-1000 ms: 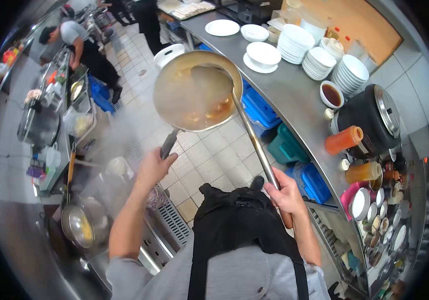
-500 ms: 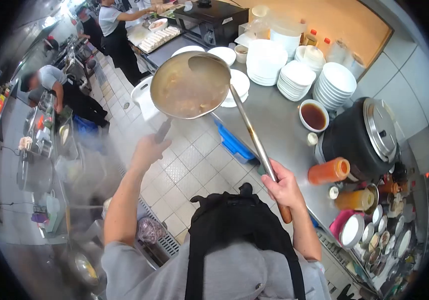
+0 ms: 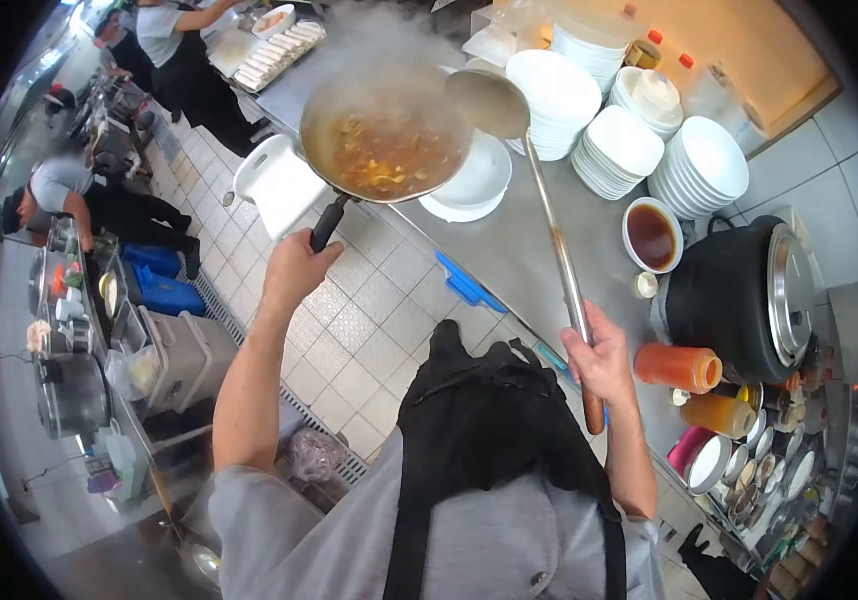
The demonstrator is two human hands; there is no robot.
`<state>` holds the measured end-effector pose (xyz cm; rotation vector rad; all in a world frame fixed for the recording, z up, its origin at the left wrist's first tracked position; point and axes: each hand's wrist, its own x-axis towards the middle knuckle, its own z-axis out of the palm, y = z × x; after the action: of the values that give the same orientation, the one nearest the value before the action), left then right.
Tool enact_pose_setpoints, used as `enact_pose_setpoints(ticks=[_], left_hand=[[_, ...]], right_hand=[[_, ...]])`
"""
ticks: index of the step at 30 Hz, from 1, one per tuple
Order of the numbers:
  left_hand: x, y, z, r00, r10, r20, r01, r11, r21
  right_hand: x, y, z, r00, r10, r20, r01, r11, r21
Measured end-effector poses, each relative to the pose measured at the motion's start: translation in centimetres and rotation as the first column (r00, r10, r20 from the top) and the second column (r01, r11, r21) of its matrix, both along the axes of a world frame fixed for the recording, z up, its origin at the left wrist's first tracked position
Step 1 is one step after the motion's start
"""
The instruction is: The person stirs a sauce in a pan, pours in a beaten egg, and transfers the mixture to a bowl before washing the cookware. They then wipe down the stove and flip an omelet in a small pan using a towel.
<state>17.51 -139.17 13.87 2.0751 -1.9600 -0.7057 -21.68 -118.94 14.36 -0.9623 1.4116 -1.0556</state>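
My left hand (image 3: 299, 268) is closed around the black handle of a wok (image 3: 324, 168). Steam rises from the brown saucy food (image 3: 389, 160) inside it. My right hand (image 3: 601, 355) grips the long shaft of a ladle (image 3: 557, 240) with a wooden end. The ladle's bowl (image 3: 489, 103) is held just right of the wok's rim, over the counter. Below and right of the wok, a white bowl (image 3: 477, 180) rests on the steel counter, partly hidden by the wok.
Stacked white plates (image 3: 554, 95) and bowls (image 3: 699, 165) line the counter (image 3: 529, 250). A bowl of dark sauce (image 3: 652, 235), a black soup warmer (image 3: 724, 300) and sauce bottles (image 3: 677, 368) stand to the right. A white stool (image 3: 279, 185) is on the floor; several co-workers (image 3: 94, 205) stand at left.
The ladle has moved right, away from over the wok. The wok is now tilted so its food shows more clearly, with more steam above it. My view has shifted slightly.
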Motion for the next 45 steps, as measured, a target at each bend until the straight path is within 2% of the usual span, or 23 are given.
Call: enact_pose_setpoints(ticks=[4, 8, 16, 34, 37, 40, 44, 45], left_hand=[[0.6, -2.9, 0.6, 0.991, -0.099, 0.095, 0.100, 0.995, -0.010], [0.9, -4.8, 1.0, 0.991, -0.117, 0.072, 0.118, 0.993, -0.008], [0.7, -7.0, 1.6, 0.976, -0.163, 0.144, 0.171, 0.985, -0.039], [0.4, -8.8, 1.2, 0.976, -0.169, 0.137, 0.182, 0.979, -0.090], [-0.3, -8.7, 2.3, 0.968, -0.168, 0.186, 0.175, 0.984, -0.020], [-0.5, -8.6, 2.2, 0.971, -0.164, 0.175, 0.171, 0.985, -0.025], [-0.7, -8.3, 2.6, 0.974, -0.144, 0.177, 0.148, 0.989, -0.013], [-0.4, -8.4, 2.2, 0.975, -0.155, 0.156, 0.166, 0.984, -0.061]], right_hand=[[1.7, -1.7, -0.5, 0.997, -0.067, -0.031, 0.068, 0.997, 0.033], [3.2, -3.1, -0.7, 0.996, -0.092, -0.016, 0.093, 0.995, 0.035], [4.5, -4.5, -0.9, 0.990, -0.123, -0.066, 0.127, 0.990, 0.059], [4.4, -5.0, -1.7, 0.976, -0.142, -0.166, 0.149, 0.988, 0.028], [4.1, -4.9, -2.1, 0.963, -0.151, -0.224, 0.154, 0.988, -0.004], [3.8, -4.9, -1.8, 0.961, -0.149, -0.235, 0.162, 0.986, 0.034], [3.7, -4.8, -2.4, 0.946, -0.141, -0.291, 0.143, 0.990, -0.015], [3.7, -4.8, -2.7, 0.937, -0.149, -0.315, 0.142, 0.989, -0.045]])
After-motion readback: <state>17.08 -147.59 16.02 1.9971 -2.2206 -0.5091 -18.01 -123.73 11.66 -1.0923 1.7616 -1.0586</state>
